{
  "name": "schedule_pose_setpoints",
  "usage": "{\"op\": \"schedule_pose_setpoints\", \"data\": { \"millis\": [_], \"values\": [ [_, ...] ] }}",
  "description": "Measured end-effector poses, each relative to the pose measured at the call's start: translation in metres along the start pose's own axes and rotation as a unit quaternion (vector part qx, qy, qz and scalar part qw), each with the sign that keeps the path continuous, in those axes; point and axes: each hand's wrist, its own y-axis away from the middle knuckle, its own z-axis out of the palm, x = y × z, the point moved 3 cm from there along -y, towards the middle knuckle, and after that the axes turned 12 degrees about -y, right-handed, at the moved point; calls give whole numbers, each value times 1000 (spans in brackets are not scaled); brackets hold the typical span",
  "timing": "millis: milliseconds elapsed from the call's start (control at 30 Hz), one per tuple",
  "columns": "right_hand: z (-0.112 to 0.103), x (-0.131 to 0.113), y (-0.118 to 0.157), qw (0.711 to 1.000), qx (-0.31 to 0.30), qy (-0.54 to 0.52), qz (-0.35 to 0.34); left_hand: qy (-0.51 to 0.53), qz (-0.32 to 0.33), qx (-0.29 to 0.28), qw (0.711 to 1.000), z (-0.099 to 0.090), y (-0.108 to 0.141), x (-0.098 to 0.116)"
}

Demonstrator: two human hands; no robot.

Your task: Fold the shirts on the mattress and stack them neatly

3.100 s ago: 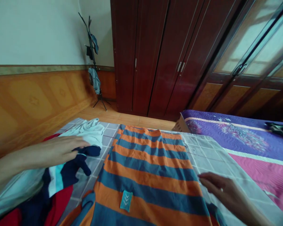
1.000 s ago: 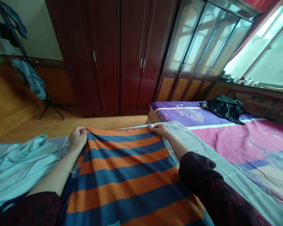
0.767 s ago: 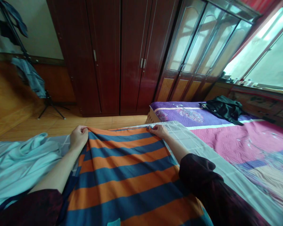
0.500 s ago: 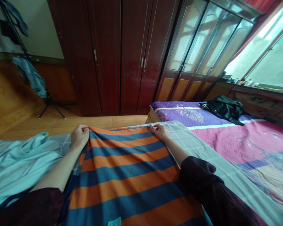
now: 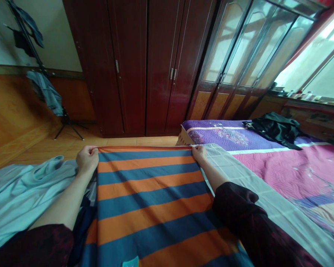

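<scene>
One orange-and-blue striped garment (image 5: 150, 193) lay flat on a grey checked sheet (image 5: 239, 174), stretched taut between two hands. The left hand (image 5: 87, 158) pinched its far left corner; the right hand (image 5: 199, 153) pinched its far right corner. One pale blue cloth (image 5: 22, 189) lay crumpled just left. One black garment (image 5: 275, 128) sat on the purple-pink quilt (image 5: 281, 167), well apart.

- A dark red wooden wardrobe (image 5: 144, 66) stands against the far wall, with glass-panelled doors (image 5: 239, 55) to its right.
- The floor (image 5: 72, 142) is orange tile; wood panelling (image 5: 13, 111) lines the lower left wall.
- A clothes stand (image 5: 41, 74) occupies the left corner.
- Daylight enters through the window (image 5: 320, 70) at right.
- A purple-pink quilt (image 5: 281, 167) covers the bed.
</scene>
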Motion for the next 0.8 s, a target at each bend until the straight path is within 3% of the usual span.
{"op": "schedule_pose_setpoints", "data": {
  "millis": [200, 400, 633, 800],
  "values": [
    [6, -4, 1, 999, 19, 21, 37, -40, 86, -92, 991, 14, 8, 5],
    [3, -4, -5, 998, 10, 31, 54, -54, 103, -146, 982, 15, 9, 6],
    [5, -8, -7, 996, 21, 75, 48, -88, 60, -72, 992, 7, 10, 11],
    [14, -17, 0, 991, 40, 127, 24, -115, 77, -94, 986, 10, 16, 12]
  ]
}}
